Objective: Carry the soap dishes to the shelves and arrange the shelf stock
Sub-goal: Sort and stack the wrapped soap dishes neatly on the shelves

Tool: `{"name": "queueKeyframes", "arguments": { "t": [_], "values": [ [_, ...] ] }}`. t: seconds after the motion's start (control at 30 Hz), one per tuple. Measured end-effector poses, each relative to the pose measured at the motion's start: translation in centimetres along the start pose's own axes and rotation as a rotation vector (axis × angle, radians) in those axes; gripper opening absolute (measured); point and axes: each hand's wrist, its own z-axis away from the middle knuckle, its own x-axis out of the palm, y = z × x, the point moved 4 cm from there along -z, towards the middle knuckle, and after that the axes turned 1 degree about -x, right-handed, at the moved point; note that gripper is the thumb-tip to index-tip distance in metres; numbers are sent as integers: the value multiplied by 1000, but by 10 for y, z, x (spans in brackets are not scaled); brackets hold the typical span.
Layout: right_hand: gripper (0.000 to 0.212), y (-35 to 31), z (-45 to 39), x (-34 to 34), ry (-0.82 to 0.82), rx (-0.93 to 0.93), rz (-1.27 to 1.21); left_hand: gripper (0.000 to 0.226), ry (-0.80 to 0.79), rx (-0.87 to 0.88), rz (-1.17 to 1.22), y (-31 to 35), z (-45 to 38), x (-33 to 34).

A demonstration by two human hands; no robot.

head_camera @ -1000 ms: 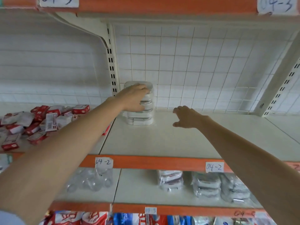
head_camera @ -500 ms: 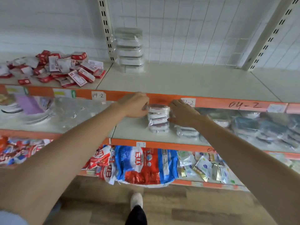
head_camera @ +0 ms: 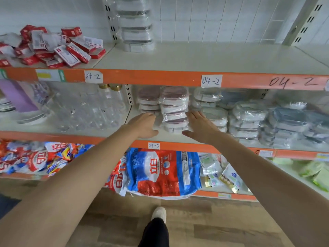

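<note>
A stack of wrapped soap dishes with pinkish lids stands on the middle shelf. My left hand reaches in just left of that stack with fingers extended. My right hand lies at the stack's right side, fingers straight and touching its wrapping. Behind stands another pinkish stack. On the upper shelf a stack of clear soap dishes stands against the upright post.
More wrapped soap dish stacks, white and blue-grey, fill the middle shelf to the right. Clear bottles stand to the left. Red boxes lie heaped upper left. Detergent bags fill the lower shelf. My foot is on the wooden floor.
My view dropped from the upper shelf to the middle one. My left hand let go of the clear stack above, and both hands moved down to flank the pinkish stack.
</note>
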Motion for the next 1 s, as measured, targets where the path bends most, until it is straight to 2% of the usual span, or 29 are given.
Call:
{"name": "queueKeyframes", "arguments": {
  "t": [0.1,0.2,0.4,0.57,0.7,0.8,0.9,1.0],
  "values": [
    [80,18,-37,23,62,13,14,47,73,-18,34,-11,-28,15],
    [82,33,-70,32,156,21,1,57,149,-20,57,-21,-57,28],
    [83,45,-120,37,275,-16,40,62,225,-30,91,-36,-105,53],
    [91,48,-162,38,285,-10,52,79,298,-24,158,-50,-138,57],
    [100,56,-184,33,288,-1,75,66,334,28,193,-54,-156,60],
    [106,64,-194,30,186,28,38,64,367,50,203,-56,-164,61],
    [97,68,-200,32,135,38,-9,68,381,49,259,-59,-170,64],
    [90,76,-193,32,240,62,-23,72,385,66,282,-51,-170,60]
  ]
}}
